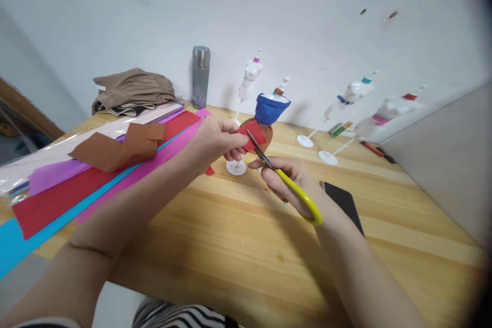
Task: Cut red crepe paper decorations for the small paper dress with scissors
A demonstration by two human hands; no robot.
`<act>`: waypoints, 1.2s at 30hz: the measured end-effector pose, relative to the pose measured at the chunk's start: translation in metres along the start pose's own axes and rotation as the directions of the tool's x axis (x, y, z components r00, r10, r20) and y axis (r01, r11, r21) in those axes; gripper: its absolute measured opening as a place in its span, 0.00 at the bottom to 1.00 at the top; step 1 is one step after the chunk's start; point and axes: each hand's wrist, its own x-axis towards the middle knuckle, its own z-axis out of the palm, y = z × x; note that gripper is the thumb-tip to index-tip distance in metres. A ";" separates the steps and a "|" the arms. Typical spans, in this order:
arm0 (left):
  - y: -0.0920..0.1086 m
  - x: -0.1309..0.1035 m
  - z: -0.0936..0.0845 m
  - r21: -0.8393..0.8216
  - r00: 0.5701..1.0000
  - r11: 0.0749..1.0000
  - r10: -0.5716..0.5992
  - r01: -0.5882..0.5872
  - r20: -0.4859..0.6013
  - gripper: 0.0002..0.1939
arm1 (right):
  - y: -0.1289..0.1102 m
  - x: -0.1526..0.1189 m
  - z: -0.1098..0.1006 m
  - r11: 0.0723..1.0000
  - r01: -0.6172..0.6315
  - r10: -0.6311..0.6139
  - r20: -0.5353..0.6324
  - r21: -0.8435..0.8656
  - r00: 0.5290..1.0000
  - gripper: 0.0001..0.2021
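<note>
My left hand [219,138] pinches a small piece of red paper [254,132] between thumb and fingers. In my right hand [286,177] is a pair of scissors [302,196] with yellow handles, its dark blades lying at the red paper. Whether the blades have the paper between them I cannot tell. Just behind the hands stands a small white mannequin dressed in a blue paper top [271,108] and a brown gathered skirt [268,136], partly hidden by the red piece. A red scrap [209,170] lies on the table below my left hand.
Long coloured paper sheets, red [57,202] and blue [15,243] among them, lie at left with crumpled brown paper [115,148] on top. Behind are folded cloth [134,89] and a flask [201,79]. More mannequins [355,91] stand at right, near a dark phone-like slab [344,205].
</note>
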 end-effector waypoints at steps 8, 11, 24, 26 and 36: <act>0.002 0.000 0.001 0.014 1.000 1.000 -0.009 0.010 -0.029 0.12 | 0.018 0.000 0.001 1.000 0.023 -0.022 -0.027 0.011 0.999 0.25; 0.003 0.000 0.002 0.012 0.999 1.000 -0.010 0.011 -0.032 0.13 | 0.015 -0.001 0.001 1.000 0.017 -0.017 -0.025 -0.006 1.000 0.25; 0.002 0.000 0.000 0.046 0.999 0.999 0.022 -0.020 -0.032 0.12 | 0.003 0.000 0.001 1.000 -0.017 0.017 -0.021 -0.001 1.000 0.21; 0.001 0.001 0.000 0.041 0.999 0.999 0.023 -0.022 -0.022 0.11 | -0.002 0.000 0.000 0.998 -0.057 0.057 0.009 -0.012 0.998 0.19; 0.000 0.002 -0.001 0.021 1.000 1.000 0.010 -0.010 -0.005 0.10 | -0.005 -0.001 -0.002 0.998 -0.063 0.063 0.009 -0.005 0.998 0.20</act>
